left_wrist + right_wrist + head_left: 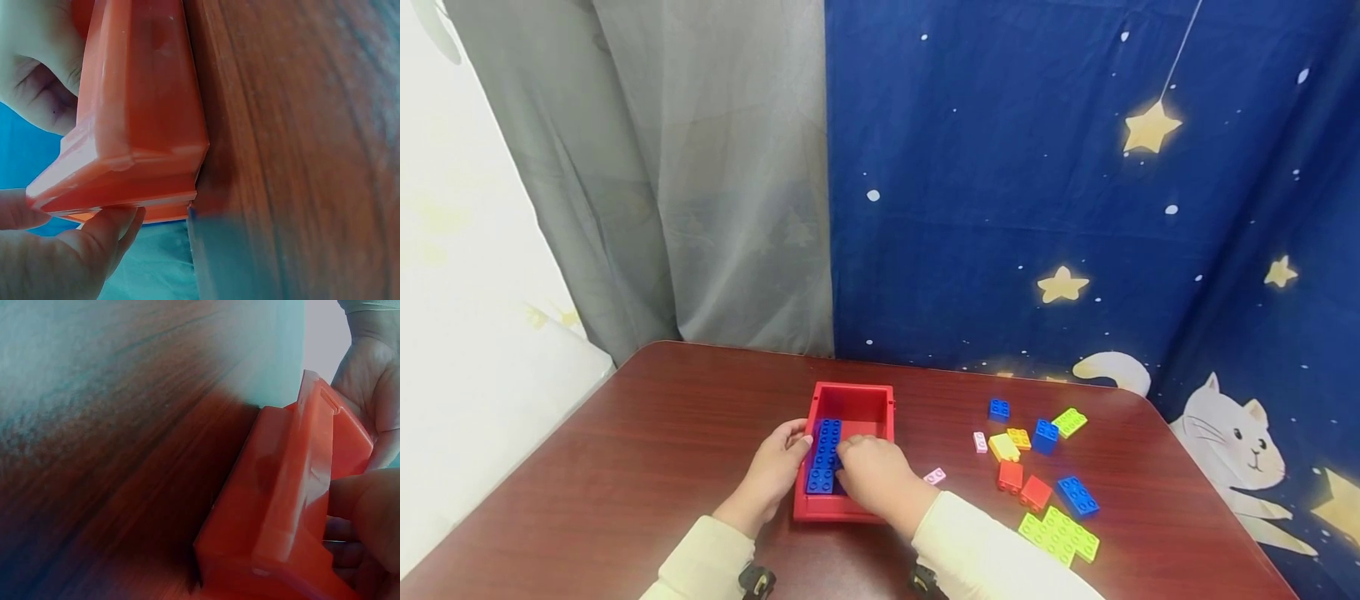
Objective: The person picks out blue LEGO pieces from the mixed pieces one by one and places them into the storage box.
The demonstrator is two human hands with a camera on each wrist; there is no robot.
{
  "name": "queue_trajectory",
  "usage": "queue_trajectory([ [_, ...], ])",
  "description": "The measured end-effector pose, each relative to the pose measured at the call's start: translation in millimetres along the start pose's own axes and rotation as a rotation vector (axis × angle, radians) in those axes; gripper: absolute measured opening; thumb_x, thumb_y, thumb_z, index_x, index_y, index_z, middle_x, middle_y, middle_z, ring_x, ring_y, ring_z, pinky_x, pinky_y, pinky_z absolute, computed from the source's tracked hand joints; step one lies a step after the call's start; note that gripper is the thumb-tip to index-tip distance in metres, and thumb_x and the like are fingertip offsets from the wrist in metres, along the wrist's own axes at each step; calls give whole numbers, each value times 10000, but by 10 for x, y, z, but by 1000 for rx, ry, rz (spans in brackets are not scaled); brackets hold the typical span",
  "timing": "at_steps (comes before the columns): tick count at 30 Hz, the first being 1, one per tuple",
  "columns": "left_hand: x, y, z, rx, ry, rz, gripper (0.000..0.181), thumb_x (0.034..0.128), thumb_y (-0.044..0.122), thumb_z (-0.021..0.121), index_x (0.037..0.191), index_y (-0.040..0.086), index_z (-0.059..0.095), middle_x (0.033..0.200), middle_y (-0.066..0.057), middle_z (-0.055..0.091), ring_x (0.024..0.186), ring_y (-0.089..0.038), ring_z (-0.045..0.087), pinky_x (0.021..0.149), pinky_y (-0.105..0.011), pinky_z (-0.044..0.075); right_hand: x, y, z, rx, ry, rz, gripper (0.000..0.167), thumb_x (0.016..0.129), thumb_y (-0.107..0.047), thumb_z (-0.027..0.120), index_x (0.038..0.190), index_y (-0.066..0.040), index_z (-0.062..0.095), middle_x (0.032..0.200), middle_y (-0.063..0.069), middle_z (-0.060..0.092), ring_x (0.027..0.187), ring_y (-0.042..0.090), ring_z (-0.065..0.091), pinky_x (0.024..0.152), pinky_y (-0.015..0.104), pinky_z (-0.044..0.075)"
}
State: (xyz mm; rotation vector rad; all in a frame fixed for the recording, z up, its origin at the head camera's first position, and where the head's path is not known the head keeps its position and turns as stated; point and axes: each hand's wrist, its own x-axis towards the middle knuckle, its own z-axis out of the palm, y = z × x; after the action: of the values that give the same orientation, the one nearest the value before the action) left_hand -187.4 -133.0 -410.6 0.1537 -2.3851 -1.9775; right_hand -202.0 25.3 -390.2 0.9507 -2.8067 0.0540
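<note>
Right fingers sit just beside blue bricks inside the red box

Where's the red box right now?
In the head view, the red box sits just left of centre on the brown table, the left hand gripping its left wall, the right hand inside it and a pink block to its right.

Blu bricks w/in red box

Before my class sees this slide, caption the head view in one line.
Left hand holding a red tray, right hand inside it beside blue bricks, loose colourful bricks scattered to the right.
</note>
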Motion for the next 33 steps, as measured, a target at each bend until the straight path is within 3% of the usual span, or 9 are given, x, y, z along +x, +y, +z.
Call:
queue_trajectory([
  [10, -12, 3, -21, 15, 14, 0, 414, 1013, 110, 443, 1393, -48, 399, 1324, -282, 511, 1182, -418, 541, 983, -529, 458, 20, -15, 29, 21, 4, 3, 380, 836, -335, 739, 1126, -93, 694, 979, 37, 701, 894, 175, 677, 785, 336, 582],
  [17, -1, -15, 38, -32, 10, 41, 392, 1003, 80, 441, 1360, -82, 425, 1287, -297, 536, 1122, -396, 582, 938, -501, 502, -14, 7, 22, -7, 18, 7, 362, 818, -322, 750, 1091, -89, 705, 979, 34, 704, 889, 179, 667, 773, 342, 584],
  [33, -9, 10, 23, -22, 22, 22, 389, 996, 79, 449, 1358, -64, 434, 1284, -289, 537, 1127, -401, 578, 950, -513, 490, -27, 3, -40, 5, -1, 9, 417, 833, -334, 739, 1174, -98, 689, 1082, 33, 695, 1007, 180, 653, 811, 346, 576],
])
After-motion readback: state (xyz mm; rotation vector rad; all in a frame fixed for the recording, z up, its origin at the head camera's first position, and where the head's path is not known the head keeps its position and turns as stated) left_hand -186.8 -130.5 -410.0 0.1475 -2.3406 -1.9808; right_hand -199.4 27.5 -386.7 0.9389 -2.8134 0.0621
